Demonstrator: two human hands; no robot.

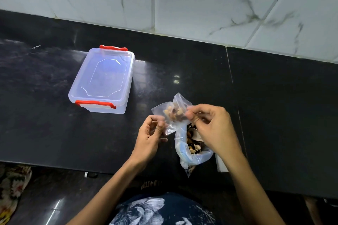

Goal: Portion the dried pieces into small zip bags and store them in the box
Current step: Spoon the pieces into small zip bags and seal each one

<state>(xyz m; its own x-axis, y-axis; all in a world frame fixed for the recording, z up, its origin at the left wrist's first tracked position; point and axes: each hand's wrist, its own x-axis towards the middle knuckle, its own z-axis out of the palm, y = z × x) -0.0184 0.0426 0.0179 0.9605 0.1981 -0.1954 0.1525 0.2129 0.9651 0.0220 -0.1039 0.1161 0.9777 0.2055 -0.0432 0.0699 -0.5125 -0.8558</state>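
A small clear zip bag (173,110) with brown and tan dried pieces inside is held above the black counter (182,64). My left hand (150,136) pinches its lower left edge. My right hand (210,126) pinches its right side. Below them a larger clear bag (190,149) with a blue zip strip stands open, holding more dried pieces. The clear plastic box (104,80) with red clips sits to the left, its lid on.
A marble-patterned tiled wall (219,5) rises behind the counter. A white flat item (221,164) lies at the counter's front edge beside the larger bag. A patterned cloth (11,188) lies on the floor at the lower left.
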